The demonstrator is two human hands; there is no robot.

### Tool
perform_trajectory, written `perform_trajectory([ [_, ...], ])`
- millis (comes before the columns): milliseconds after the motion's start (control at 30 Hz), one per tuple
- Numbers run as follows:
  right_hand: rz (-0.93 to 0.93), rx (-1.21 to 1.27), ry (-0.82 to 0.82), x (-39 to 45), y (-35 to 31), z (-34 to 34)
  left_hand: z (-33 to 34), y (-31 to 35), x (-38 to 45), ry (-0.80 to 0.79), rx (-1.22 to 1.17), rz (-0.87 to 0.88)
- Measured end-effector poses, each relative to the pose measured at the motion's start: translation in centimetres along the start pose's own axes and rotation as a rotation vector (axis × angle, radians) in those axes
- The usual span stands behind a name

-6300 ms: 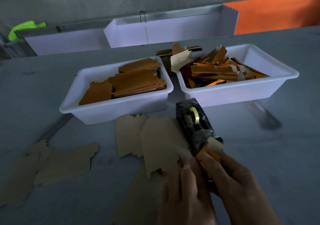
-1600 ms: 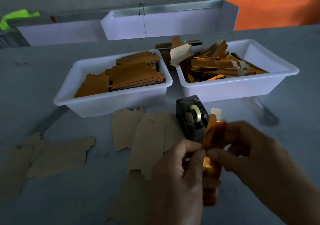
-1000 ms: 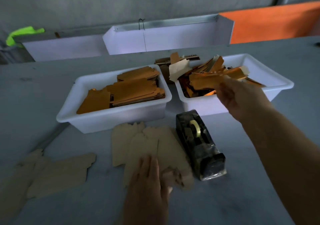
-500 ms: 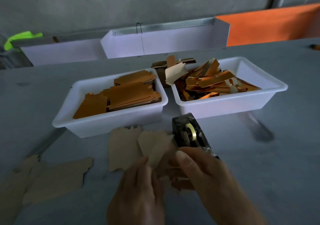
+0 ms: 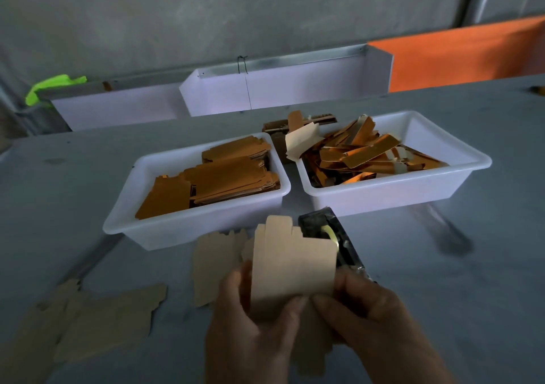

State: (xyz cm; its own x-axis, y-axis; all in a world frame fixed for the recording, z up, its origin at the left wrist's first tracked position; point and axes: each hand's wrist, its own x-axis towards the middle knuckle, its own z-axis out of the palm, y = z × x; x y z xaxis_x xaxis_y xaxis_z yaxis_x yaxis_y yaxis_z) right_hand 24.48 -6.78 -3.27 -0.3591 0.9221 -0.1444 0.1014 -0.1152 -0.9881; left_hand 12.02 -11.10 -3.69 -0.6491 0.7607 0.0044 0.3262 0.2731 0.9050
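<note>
A flat tan cardboard box blank (image 5: pixel 290 265) is held up off the table between both hands. My left hand (image 5: pixel 250 327) grips its lower left edge, thumb on the front. My right hand (image 5: pixel 365 310) pinches its lower right edge. Behind the blank a black tape dispenser (image 5: pixel 339 242) with a yellowish roll stands on the table, partly hidden. More tan blanks (image 5: pixel 215 262) lie flat under and left of my hands.
A white bin (image 5: pixel 188 230) holds stacked flat orange blanks; a second white bin (image 5: pixel 413 186) to its right holds folded, taped orange pieces. Loose tan blanks (image 5: pixel 97 321) lie at the lower left. White troughs (image 5: pixel 283 85) run along the table's far edge.
My right hand dropped the taped orange piece into the right bin and came back. Both hands have now lifted a fresh tan blank off the table pile.
</note>
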Motion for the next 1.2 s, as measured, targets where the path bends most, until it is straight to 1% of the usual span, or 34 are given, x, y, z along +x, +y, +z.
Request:
perform_trajectory([
  [133,-0.041,-0.1,0.029,-0.2,-0.2,0.0,-1.0,0.2,1.0,-0.202,-0.12,-0.056],
  [200,-0.053,-0.147,0.046,-0.3,-0.3,-0.1,-1.1,0.4,1.1,-0.244,-0.149,-0.055],
  [333,-0.067,-0.156,0.076,-0.4,-0.3,-0.1,-0.9,0.5,1.2,-0.244,-0.195,-0.042],
  [433,-0.074,-0.131,0.09,-0.3,-0.1,-0.1,-0.9,0.6,1.3,-0.258,-0.24,-0.07],
  [533,-0.076,-0.12,0.087,-0.3,0.3,-0.2,-0.9,0.6,1.3,-0.309,-0.301,-0.099],
  [633,-0.061,-0.05,0.102,-0.4,0.5,-0.2,-0.9,0.7,1.1,-0.354,-0.345,-0.117],
  [800,-0.069,0.112,0.065,-0.4,0.4,-0.4,-0.8,0.5,1.1,-0.315,-0.408,-0.176],
  [967,-0.103,0.114,0.092,-0.5,0.5,-0.2,-0.6,1.1,0.7,-0.259,-0.424,-0.155],
  [1033,-0.128,0.069,0.133,-0.6,0.4,-0.2,-0.4,1.2,0.6,-0.249,-0.41,-0.112],
  [1100,-0.187,-0.049,0.191,-0.8,0.7,0.0,-0.3,1.2,0.4,-0.238,-0.389,-0.087],
  [1133,-0.239,-0.155,0.245,-1.0,0.8,0.3,-0.2,1.1,0.3,-0.233,-0.37,-0.08],
  [1200,-0.432,-0.396,0.388,-1.3,0.6,0.9,0.0,1.1,0.1,-0.21,-0.305,-0.063],
])
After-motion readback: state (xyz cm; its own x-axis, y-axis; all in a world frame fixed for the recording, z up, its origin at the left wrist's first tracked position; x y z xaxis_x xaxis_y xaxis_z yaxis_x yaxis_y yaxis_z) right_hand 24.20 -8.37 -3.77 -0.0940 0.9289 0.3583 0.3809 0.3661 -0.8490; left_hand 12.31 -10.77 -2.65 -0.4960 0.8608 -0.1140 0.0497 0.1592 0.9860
